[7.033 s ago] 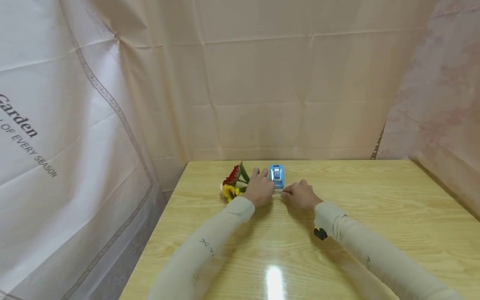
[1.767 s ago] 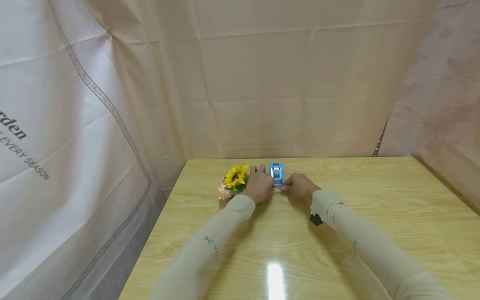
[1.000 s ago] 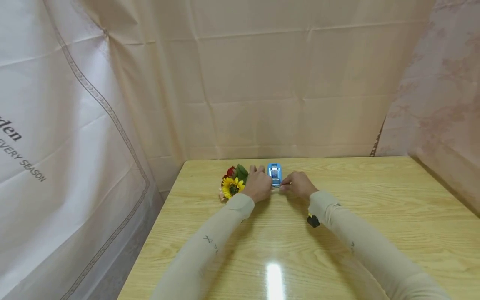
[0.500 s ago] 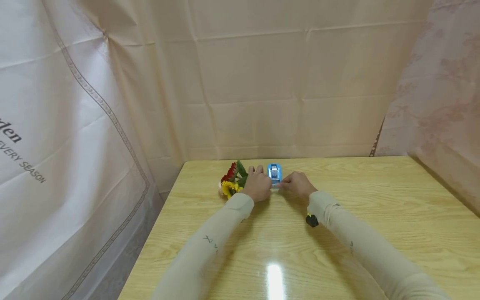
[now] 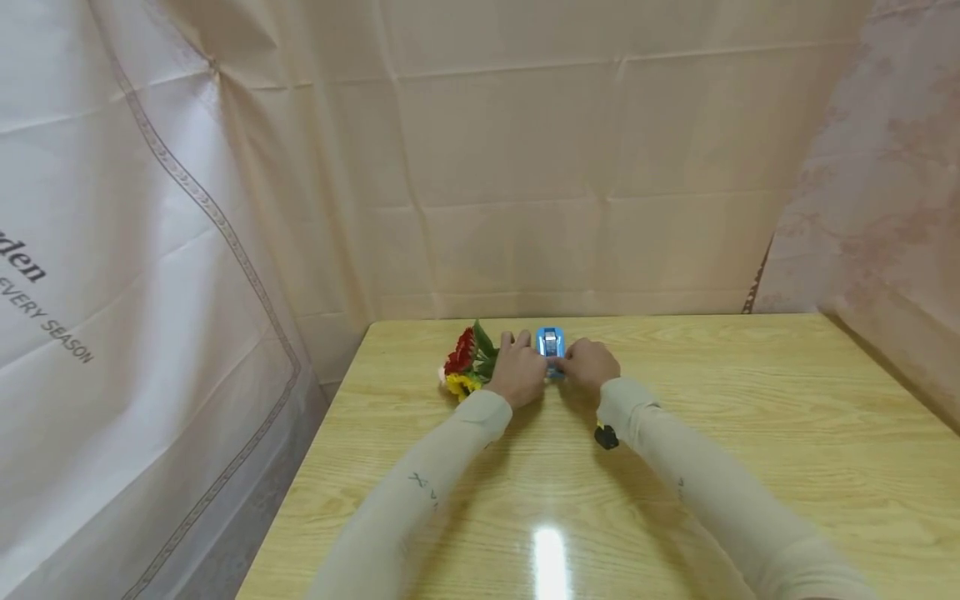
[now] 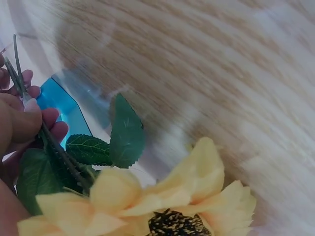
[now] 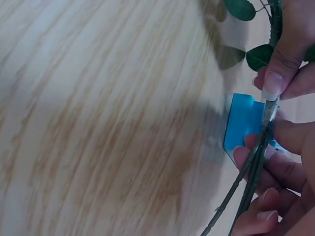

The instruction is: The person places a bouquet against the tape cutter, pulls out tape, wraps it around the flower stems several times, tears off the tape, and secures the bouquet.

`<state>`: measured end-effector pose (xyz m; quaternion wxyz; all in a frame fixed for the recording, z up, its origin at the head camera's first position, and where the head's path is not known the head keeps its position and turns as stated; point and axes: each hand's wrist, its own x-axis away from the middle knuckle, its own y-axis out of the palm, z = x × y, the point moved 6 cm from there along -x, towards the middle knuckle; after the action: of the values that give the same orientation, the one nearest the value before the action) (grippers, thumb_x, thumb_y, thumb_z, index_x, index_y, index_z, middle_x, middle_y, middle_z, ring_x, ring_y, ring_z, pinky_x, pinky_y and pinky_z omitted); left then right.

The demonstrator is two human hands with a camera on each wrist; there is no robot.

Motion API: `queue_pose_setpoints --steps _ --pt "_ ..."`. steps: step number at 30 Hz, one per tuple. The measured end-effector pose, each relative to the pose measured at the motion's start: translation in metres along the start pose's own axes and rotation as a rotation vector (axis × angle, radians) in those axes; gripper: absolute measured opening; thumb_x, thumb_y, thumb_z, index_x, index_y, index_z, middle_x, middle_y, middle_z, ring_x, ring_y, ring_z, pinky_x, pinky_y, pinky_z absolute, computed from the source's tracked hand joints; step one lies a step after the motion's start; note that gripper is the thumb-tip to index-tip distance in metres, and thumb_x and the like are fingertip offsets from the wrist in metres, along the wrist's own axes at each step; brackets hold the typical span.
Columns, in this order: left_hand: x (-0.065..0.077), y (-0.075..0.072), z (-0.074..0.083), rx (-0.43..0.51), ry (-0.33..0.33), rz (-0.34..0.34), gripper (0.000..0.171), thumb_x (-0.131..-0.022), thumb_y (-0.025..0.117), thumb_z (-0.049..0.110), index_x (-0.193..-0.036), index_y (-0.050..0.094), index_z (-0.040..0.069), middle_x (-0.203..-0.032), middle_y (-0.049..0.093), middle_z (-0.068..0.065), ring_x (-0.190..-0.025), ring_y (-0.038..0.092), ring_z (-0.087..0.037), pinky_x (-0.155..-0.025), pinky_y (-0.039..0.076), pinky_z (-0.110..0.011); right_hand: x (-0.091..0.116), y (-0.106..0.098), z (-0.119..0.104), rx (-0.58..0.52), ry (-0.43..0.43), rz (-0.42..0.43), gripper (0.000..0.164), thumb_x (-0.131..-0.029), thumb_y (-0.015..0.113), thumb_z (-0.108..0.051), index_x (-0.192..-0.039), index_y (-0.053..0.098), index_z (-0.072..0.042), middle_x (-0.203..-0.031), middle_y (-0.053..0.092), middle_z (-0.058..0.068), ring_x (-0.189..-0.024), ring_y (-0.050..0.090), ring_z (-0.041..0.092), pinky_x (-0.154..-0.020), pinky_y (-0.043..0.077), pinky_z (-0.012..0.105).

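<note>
In the head view my left hand (image 5: pixel 519 371) grips a bunch of artificial flowers by the stems. A red flower (image 5: pixel 461 352) and a yellow sunflower (image 5: pixel 462 385) point left from it, with green leaves. The right wrist view shows clear tape (image 7: pixel 269 112) around the dark green stems (image 7: pixel 253 172), just below the left thumb. My right hand (image 5: pixel 592 363) is close beside the left, its fingers curled round the stems below the tape. A blue tape dispenser (image 5: pixel 551 342) stands just behind both hands, its front partly hidden by them. The sunflower (image 6: pixel 162 206) fills the bottom of the left wrist view.
The wooden table (image 5: pixel 675 458) carries everything, with its back edge just beyond the dispenser. A beige cloth (image 5: pixel 510 183) hangs behind it, and a printed white cloth (image 5: pixel 150 292) hangs at the left.
My right hand has moved left, up against the left hand. The bunch has turned: the sunflower faced up earlier, and now the red flower is uppermost. The dispenser stays where it was.
</note>
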<state>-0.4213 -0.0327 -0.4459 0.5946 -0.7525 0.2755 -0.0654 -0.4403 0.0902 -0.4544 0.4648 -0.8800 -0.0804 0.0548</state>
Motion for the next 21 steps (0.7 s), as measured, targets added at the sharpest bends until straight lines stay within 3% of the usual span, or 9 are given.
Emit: queue_pose_setpoints --steps 5,15,21 --pt "0.000 -0.001 0.001 -0.007 0.004 0.008 0.035 -0.096 0.069 0.031 -0.063 0.063 0.024 -0.079 0.070 0.009 -0.091 0.041 -0.017 -0.087 0.026 -0.042 -0.001 -0.001 0.001 0.032 0.020 0.003 0.054 -0.097 0.066 -0.050 -0.070 0.071 -0.005 -0.061 0.057 -0.001 -0.059 0.050 0.018 -0.051 0.039 0.031" --pt "-0.001 -0.001 0.002 -0.001 0.009 -0.022 0.034 -0.097 0.069 0.033 -0.065 0.063 0.024 -0.080 0.070 0.009 -0.097 0.044 -0.017 -0.091 0.028 -0.043 -0.005 -0.003 -0.003 0.099 0.047 -0.006 0.055 -0.095 0.071 -0.047 -0.055 0.054 -0.013 -0.056 0.045 -0.004 -0.055 0.043 0.014 -0.050 0.034 0.028" --pt "-0.001 0.000 0.000 -0.006 0.014 -0.024 0.036 -0.098 0.068 0.035 -0.065 0.064 0.023 -0.077 0.068 0.009 -0.100 0.045 -0.017 -0.092 0.028 -0.044 -0.011 -0.002 -0.003 0.147 0.006 -0.012 0.051 -0.094 0.073 -0.046 -0.059 0.064 -0.009 -0.056 0.048 -0.004 -0.055 0.044 0.014 -0.050 0.035 0.029"
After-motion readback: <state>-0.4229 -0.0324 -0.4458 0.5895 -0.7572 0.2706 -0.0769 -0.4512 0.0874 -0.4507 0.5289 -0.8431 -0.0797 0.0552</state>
